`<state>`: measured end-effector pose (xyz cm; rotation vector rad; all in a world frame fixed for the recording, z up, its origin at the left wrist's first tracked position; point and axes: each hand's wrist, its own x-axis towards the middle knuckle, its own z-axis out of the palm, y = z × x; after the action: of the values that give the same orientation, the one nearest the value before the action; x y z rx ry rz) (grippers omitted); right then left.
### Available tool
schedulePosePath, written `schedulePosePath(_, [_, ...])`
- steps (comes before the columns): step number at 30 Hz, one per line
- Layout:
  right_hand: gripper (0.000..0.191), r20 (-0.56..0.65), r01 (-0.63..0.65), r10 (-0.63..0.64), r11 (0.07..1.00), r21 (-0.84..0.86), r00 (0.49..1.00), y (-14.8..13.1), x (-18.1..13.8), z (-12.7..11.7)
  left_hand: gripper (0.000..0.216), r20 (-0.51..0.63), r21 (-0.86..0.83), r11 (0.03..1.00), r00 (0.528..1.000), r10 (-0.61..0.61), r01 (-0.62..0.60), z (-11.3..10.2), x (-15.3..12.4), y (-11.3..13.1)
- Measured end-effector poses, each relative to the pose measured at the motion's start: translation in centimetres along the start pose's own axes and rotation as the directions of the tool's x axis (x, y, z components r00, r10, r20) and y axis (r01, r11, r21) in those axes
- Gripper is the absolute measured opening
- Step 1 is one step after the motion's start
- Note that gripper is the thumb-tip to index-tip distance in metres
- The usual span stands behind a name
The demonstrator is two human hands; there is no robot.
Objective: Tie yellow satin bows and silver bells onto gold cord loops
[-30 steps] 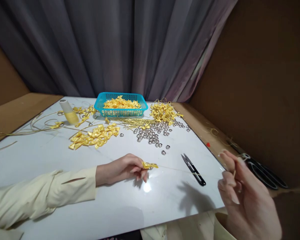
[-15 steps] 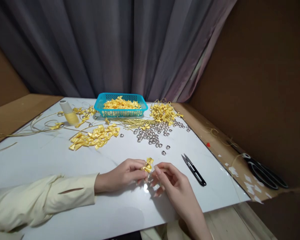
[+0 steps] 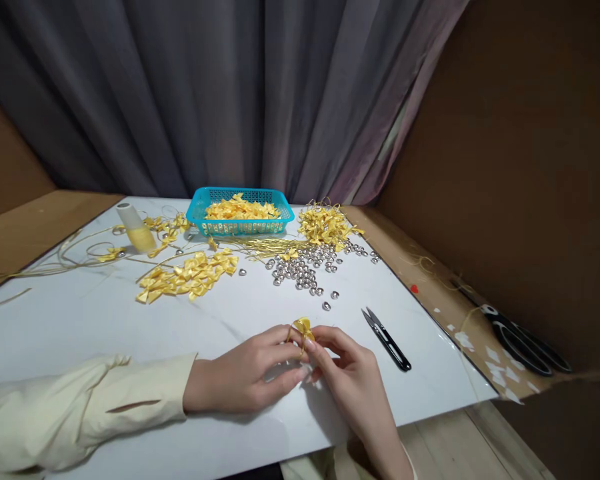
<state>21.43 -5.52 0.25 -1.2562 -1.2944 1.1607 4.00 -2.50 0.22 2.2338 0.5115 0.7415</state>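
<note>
My left hand [image 3: 253,373] and my right hand [image 3: 347,377] meet at the front middle of the white tabletop [image 3: 105,320]. Between their fingertips sits a small yellow ribbon bow [image 3: 303,330], pinched from both sides, with a thin cord looped round it. My left forearm in a cream sleeve [image 3: 75,413] lies flat on the table. Black thread snips [image 3: 386,339] rest just right of my right hand.
A blue basket [image 3: 241,210] of yellow bows stands at the back. In front lie a row of yellow bows [image 3: 187,275], a heap of tied bows [image 3: 329,225], silver heart beads [image 3: 303,267], a spool of yellow thread [image 3: 136,228]. Large black scissors [image 3: 523,340] lie on the right ledge.
My right hand came down from the raised position at the right and joined the left hand at the bow. Both hands shifted slightly toward me, and the bow now stands upright.
</note>
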Motion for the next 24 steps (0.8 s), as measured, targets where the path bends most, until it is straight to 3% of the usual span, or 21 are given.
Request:
schedulePosePath(5, [0.014,-0.072,-0.007,-0.001,0.995,-0.104,0.997,-0.2,0.4,-1.4,0.027,-0.141,0.176,0.983,0.987,0.072,-0.047,-0.6,-0.6,-0.1])
schedulePosePath(9, [0.014,0.112,0.011,0.017,0.970,-0.243,0.994,-1.1,0.6,-2.6,0.022,-0.257,0.187,0.976,0.964,-0.061,0.111,-2.0,0.2,0.0])
schedulePosePath(13, [0.013,0.285,0.099,0.006,0.930,-0.353,0.958,-1.9,0.6,-2.8,0.028,-0.010,0.135,0.952,0.961,-0.276,0.274,-3.1,1.8,0.2])
schedulePosePath(17, [0.013,0.327,0.146,-0.029,0.930,-0.339,0.944,-2.5,0.6,-2.5,0.040,0.195,0.056,0.947,0.927,-0.321,0.317,-3.1,2.3,0.1])
schedulePosePath(24, [0.009,0.269,0.104,-0.029,0.958,-0.266,0.963,-2.8,0.6,-2.2,0.032,0.188,-0.030,0.967,0.952,-0.243,0.253,-2.6,1.6,-0.2])
